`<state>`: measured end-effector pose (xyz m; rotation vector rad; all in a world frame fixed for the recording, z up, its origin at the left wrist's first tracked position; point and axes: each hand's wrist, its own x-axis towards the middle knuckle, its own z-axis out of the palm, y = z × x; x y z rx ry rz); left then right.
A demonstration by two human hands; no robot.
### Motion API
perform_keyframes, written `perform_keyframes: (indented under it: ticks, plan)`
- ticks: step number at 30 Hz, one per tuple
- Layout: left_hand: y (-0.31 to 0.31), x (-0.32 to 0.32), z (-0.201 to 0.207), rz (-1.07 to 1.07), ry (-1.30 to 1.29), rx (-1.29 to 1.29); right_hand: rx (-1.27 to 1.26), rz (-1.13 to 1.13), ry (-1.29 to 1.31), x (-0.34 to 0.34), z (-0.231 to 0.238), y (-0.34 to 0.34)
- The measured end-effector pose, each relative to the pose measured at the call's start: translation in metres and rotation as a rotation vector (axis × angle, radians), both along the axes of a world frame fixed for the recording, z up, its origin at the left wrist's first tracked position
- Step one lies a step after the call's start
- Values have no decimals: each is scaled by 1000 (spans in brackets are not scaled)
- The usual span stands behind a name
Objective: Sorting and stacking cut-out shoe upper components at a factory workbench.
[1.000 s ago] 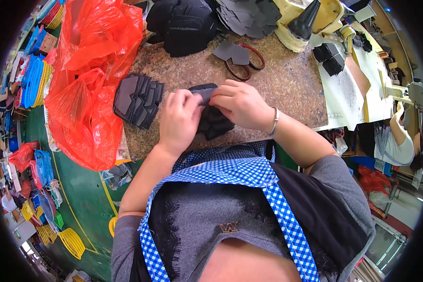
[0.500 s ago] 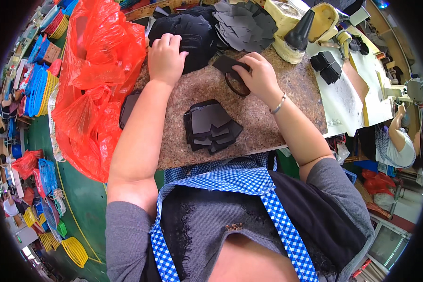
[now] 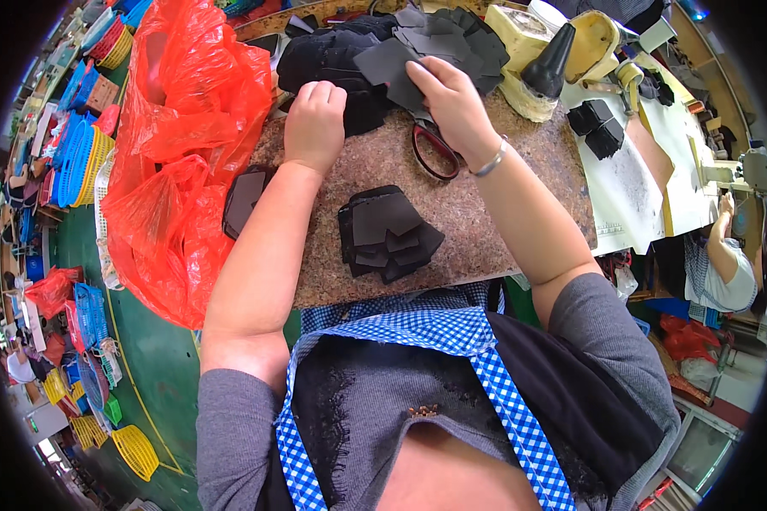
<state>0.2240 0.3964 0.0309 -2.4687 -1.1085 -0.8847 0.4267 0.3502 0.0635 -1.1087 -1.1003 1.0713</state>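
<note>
My right hand (image 3: 453, 98) pinches a flat dark grey cut piece (image 3: 387, 65) between thumb and fingers, over the piles at the table's back. Beside the near edge of a pile of black soft pieces (image 3: 328, 58), my left hand (image 3: 314, 126) is closed with its fingers curled under; whether it holds anything is hidden. A loose heap of dark grey cut pieces (image 3: 460, 38) adjoins that pile on the right. Scissors (image 3: 435, 157) with dark, red-lined handles lie below my right hand, their blades hidden. Nearer me is a small stack of black and grey pieces (image 3: 388, 232).
A red plastic bag (image 3: 179, 162) hangs over the table's left side, near another small stack (image 3: 245, 198). At the back right stand a black cone (image 3: 547, 64) and a yellowish container (image 3: 524, 94). Black bundled pieces (image 3: 598, 128) lie on white sheets. Another person (image 3: 720, 264) sits far right.
My right hand has moved up and left with the grey piece, now over the piles, uncovering the scissors' handles. My left hand has drawn back slightly toward me and curled its fingers.
</note>
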Motion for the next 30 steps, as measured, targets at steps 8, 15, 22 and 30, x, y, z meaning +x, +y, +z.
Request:
perform_keyframes:
  ticks: [8,15,22,30]
  plan:
    - [-78,-9,58,-156,-325,-785,-137,57,-132,-11,5,16]
    - [-124,-18,4,-294,-309,-688,-35,62,-413,1,2,-35]
    - [-145,-25,14,-267,-1143,-1500,122,433,-543,-11,-13,-101]
    - [-152,-31,2,-53,-722,-1073,-18,289,-728,-19,-6,-122]
